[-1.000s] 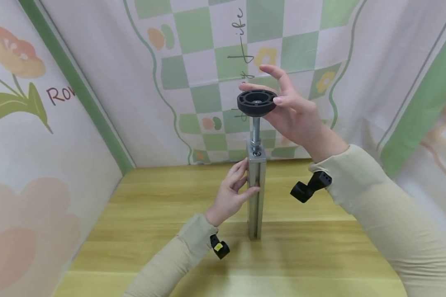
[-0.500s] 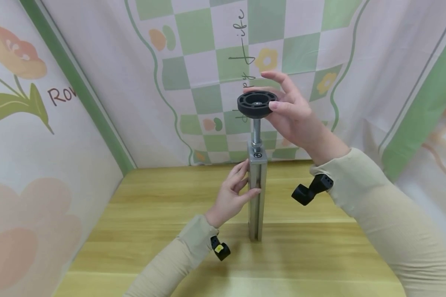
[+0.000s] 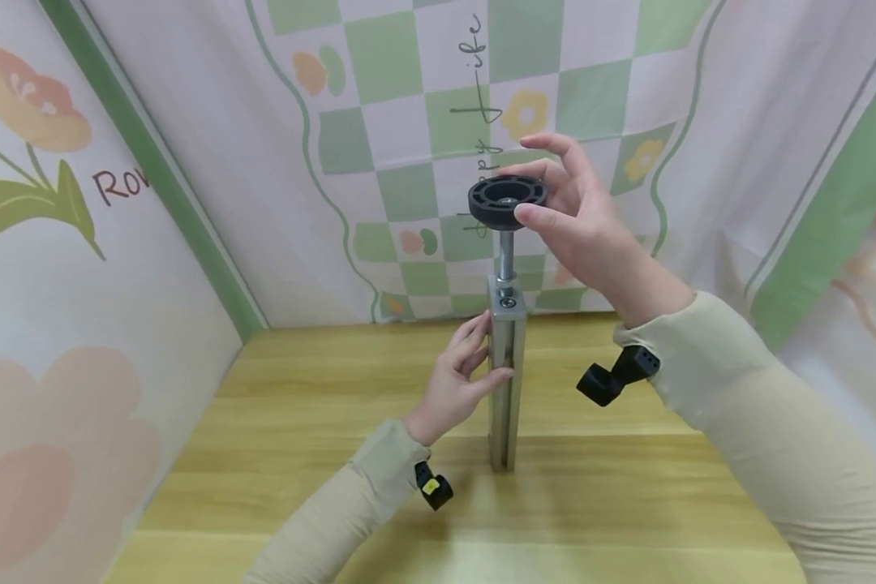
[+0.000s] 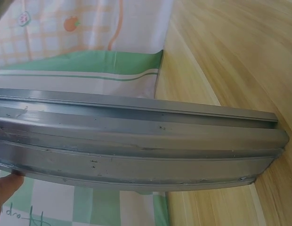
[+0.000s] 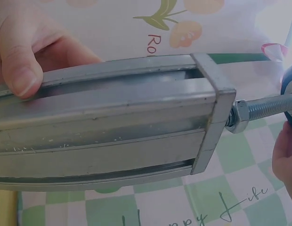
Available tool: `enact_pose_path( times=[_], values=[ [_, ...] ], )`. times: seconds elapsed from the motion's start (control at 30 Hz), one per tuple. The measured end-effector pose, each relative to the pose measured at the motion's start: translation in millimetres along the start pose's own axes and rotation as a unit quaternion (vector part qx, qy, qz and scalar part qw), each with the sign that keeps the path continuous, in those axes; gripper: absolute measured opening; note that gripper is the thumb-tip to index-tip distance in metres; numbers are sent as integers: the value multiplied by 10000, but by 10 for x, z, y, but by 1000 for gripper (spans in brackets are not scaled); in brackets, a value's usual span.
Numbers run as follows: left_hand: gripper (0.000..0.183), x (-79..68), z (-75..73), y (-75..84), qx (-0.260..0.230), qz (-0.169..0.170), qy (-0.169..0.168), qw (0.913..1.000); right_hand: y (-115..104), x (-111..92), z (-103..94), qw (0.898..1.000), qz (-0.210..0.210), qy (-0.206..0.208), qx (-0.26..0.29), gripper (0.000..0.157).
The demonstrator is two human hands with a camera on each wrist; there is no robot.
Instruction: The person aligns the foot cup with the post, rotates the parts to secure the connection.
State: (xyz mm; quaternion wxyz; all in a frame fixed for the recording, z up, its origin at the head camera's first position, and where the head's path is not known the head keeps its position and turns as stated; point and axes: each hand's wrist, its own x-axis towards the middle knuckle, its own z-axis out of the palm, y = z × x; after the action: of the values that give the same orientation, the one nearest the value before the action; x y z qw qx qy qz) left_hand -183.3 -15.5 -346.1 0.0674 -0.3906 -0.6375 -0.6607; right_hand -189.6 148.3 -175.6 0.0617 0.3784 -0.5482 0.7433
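A grey aluminium profile [image 3: 507, 389] stands upright on the table, with a metal end plate [image 5: 214, 113] on top. Out of that plate rises a threaded rod [image 3: 507, 253] with a hex nut [image 5: 240, 117] at its base. The rod carries a round black levelling foot [image 3: 491, 212], hollow side up. My left hand [image 3: 448, 385] grips the profile from the left, thumb across its near side; in the left wrist view one fingertip [image 4: 8, 186] touches its edge. My right hand [image 3: 584, 219] holds the foot's rim, thumb in front and fingers behind, index finger raised.
The wood-grain table [image 3: 299, 389] ends at a hanging checkered cloth [image 3: 401, 195] close behind the profile. A printed flower cloth [image 3: 44, 284] closes off the left side. Small black cameras [image 3: 604, 383] sit on both wrists.
My right thumb has slid leftward along the foot's front rim, while the fingers behind have shifted right. The left hand and the profile stay nearly where they were.
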Motion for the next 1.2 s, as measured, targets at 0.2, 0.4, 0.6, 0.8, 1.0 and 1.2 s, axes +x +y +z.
enact_pose_path(
  times=[0.2,0.4,0.6,0.8,1.0,1.2],
  values=[
    [71,9,5,-10,45,-79,45,9999,-22,-11,37,9958,211,520,-727,56],
    [71,6,9,-7,188,56,43,9998,-31,-29,102,9907,2,849,-1059,56],
    [70,1,10,-23,192,175,69,9996,8,-37,139,9825,-348,1187,-1392,63],
    [71,-3,9,-38,233,272,113,9993,20,-45,175,9698,-503,1387,-1943,67],
    [71,-4,9,-62,225,287,117,9993,28,-62,193,9638,-557,1534,-2111,67],
    [72,1,16,-72,230,326,98,9992,34,-73,213,9540,-681,1666,-2398,70]
  ],
)
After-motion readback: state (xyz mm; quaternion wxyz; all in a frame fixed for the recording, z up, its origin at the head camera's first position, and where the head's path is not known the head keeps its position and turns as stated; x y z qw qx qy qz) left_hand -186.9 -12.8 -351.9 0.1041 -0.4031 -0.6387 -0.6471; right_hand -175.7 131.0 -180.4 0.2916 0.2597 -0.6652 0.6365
